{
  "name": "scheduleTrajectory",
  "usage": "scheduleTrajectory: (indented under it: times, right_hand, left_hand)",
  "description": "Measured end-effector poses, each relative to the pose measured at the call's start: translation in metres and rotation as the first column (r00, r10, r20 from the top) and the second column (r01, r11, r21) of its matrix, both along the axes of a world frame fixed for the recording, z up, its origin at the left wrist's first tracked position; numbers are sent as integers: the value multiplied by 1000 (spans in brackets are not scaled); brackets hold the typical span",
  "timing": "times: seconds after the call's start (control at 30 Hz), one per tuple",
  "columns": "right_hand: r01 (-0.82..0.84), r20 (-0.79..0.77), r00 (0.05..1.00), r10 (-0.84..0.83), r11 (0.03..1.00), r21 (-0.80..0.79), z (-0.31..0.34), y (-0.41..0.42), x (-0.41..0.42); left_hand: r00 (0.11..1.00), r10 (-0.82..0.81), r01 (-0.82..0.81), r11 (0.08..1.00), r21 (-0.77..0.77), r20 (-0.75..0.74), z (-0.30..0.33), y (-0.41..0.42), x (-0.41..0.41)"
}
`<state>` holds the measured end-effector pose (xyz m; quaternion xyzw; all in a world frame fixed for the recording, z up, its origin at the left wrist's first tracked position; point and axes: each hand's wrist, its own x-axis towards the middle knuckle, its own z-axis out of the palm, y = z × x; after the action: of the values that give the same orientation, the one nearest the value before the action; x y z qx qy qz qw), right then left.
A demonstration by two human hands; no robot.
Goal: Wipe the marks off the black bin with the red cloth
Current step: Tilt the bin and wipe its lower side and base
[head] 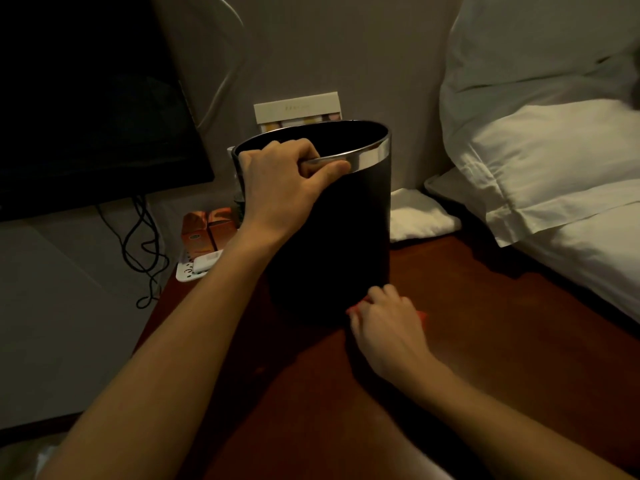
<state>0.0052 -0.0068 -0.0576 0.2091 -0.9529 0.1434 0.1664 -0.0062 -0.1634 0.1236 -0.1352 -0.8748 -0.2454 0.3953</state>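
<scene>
Head view looks down over a bed (pixel 571 258) with white sheets and stacked pillows (pixel 540 109) filling the right side, and a dark screen (pixel 86 98) filling the upper left, with black cables (pixel 142 244) hanging below it. Between them a reddish-brown wooden counter (pixel 485 341) runs from the wall toward the camera. The black bin (pixel 332 237) stands upright on the counter near its far end, round, with a shiny metal band around its open rim. The left hand (pixel 280 188) grips that rim on the near left side, fingers hooked over into the opening and thumb pressed along the outside of the metal band. Low at the bin's right near base, the right hand (pixel 384 323) is curled on the red cloth (pixel 356 308), which shows only as small red edges at either side of the fingers; the knuckles sit against the foot of the bin wall where it meets the counter. Behind the bin a folded white towel (pixel 419 216) lies on the counter against the wall. A cream card or box with coloured tabs (pixel 298 110) leans on the wall above the rim. To the bin's left stand orange boxes (pixel 204 233) and a white power strip (pixel 195 266).
</scene>
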Motion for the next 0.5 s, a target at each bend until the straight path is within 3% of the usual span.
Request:
scheduleTrajectory:
  times: [0.07,0.13,0.23,0.3,0.37,0.5]
  right_hand:
    - [55,81,996,-48,995,-79,-1,22,-14]
    - [87,164,986,-31,935,-344,2,42,-19]
    - [191,298,949,106,560,-806,13,67,-13]
    - [267,351,914,202,352,-897,18,77,-6]
    - [312,364,884,293,210,-927,22,82,3]
    - [365,355,803,479,75,-928,26,74,27]
  left_hand:
    - [1000,-10,10,1000,13,18,0,0,1]
    - [998,-49,49,999,22,30,0,-3,2]
    - [986,-153,150,987,51,65,2,-11,8]
    - [974,-197,191,979,67,110,5,-15,16]
    - [972,-200,193,979,67,126,6,-17,25]
    - [994,-76,70,995,-70,-81,-13,-12,44]
